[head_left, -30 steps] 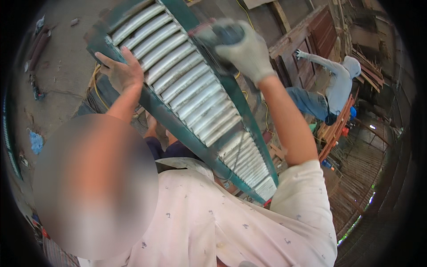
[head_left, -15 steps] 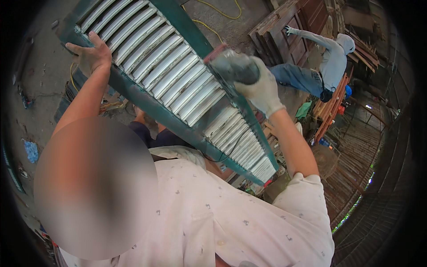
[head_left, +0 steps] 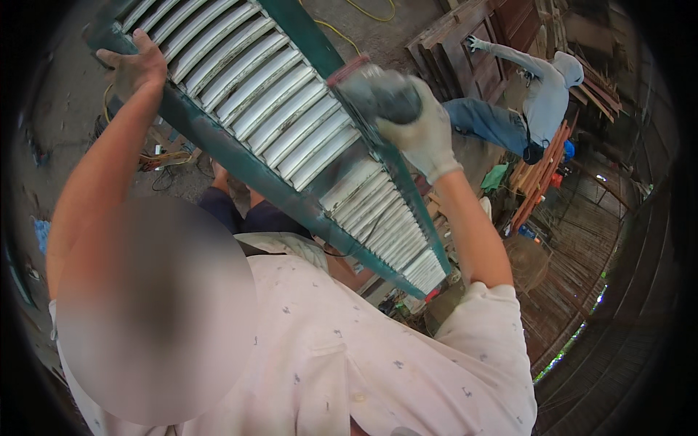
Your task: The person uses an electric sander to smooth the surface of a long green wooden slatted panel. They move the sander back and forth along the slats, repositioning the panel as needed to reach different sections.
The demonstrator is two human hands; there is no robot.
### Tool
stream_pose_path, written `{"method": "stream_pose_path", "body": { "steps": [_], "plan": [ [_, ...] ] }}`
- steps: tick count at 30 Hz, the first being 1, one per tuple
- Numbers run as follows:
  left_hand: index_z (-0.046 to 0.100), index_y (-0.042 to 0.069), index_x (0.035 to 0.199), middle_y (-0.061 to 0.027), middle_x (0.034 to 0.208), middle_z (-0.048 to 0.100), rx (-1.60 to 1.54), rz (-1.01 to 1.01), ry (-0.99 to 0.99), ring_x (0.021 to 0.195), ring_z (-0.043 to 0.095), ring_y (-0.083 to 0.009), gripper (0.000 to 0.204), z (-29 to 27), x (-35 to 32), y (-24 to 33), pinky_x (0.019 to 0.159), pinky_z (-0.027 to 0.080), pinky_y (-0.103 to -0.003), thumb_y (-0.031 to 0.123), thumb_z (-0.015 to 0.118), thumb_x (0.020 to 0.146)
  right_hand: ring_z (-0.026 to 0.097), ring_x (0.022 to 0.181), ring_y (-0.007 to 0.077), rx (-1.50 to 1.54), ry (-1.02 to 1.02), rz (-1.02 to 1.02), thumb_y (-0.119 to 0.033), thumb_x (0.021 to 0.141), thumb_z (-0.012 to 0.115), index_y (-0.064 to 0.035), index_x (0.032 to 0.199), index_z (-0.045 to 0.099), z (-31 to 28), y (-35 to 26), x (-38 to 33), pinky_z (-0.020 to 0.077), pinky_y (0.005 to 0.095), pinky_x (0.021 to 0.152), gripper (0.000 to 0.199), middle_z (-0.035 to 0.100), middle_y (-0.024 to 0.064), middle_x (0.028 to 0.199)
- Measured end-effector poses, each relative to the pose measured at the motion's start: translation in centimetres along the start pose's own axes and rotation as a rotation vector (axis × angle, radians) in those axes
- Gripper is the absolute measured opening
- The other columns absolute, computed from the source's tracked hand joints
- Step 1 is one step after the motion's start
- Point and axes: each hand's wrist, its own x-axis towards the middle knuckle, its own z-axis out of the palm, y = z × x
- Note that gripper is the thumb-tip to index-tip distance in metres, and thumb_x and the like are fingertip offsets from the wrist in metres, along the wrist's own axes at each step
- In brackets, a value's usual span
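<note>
A long louvered shutter [head_left: 269, 123] with a dark green frame and worn white slats slants from upper left to lower right before me. My bare left hand [head_left: 139, 69] grips its near edge at the upper left, two digits stretched over the frame and the other fingers hidden. My right hand [head_left: 425, 131], in a pale glove, is closed round a dark handheld power sander [head_left: 382, 94] with a reddish base. The sander is smeared by motion and lies against the shutter's far green rail. A thin dark cord [head_left: 376, 224] crosses the lower slats.
Beyond the shutter a person [head_left: 538, 102] in a hooded light top and jeans bends over dark panelled doors [head_left: 465, 54]. Stacked boards [head_left: 534, 178] stand at the right. A yellow cord [head_left: 338, 33] runs over the floor, and loose wood and cables [head_left: 167, 156] lie at the left.
The shutter and my left hand sit slightly farther left and higher in view. My right hand with the sander has shifted a little left, still at the far rail.
</note>
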Motion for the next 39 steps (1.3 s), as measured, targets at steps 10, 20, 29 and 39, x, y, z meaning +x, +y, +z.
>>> {"method": "stream_pose_path", "body": {
  "steps": [10,20,29,39],
  "plan": [
    [0.008,-0.003,0.173,-0.0445,0.158,0.04,-0.052,0.038,0.04,0.132,0.062,-0.0557,0.106,-0.2,-1.4,0.2,0.11,0.053,-0.058,0.07,0.041,0.104,0.071,0.117,0.0401,0.043,0.02,-0.086,-0.034,0.074,0.088,-0.0083,0.138,0.061,0.6,-0.4,0.6,0.0553,0.0481,0.099,0.074,0.073,0.0198,0.123],
    [0.003,-0.006,0.172,-0.0449,0.151,0.049,-0.054,-0.005,-0.019,0.129,0.063,-0.0557,0.107,-1.8,-1.8,1.5,0.109,0.054,-0.058,0.068,0.041,0.104,0.072,0.119,0.0399,-0.062,0.053,-0.177,-0.047,0.072,0.084,-0.0036,0.14,0.062,1.7,-10.0,12.6,0.0559,0.0476,0.105,0.083,0.076,0.0231,0.124],
    [0.004,-0.005,0.172,-0.0448,0.155,0.042,-0.052,0.028,-0.024,0.13,0.062,-0.0557,0.109,-1.0,-1.1,0.7,0.109,0.053,-0.058,0.07,0.04,0.103,0.071,0.122,0.0396,-0.023,-0.011,-0.038,-0.043,0.074,0.085,-0.0085,0.142,0.06,0.6,-3.1,4.5,0.0544,0.0471,0.105,0.08,0.075,0.0202,0.128],
    [0.006,-0.004,0.173,-0.0449,0.156,0.041,-0.052,0.009,-0.007,0.132,0.061,-0.0553,0.105,-1.0,-1.4,1.3,0.111,0.053,-0.057,0.069,0.04,0.105,0.071,0.117,0.0401,0.067,-0.023,0.056,-0.035,0.076,0.09,-0.0098,0.137,0.06,-0.1,3.0,-2.9,0.0554,0.0488,0.1,0.073,0.074,0.0185,0.126]
  ]
}}
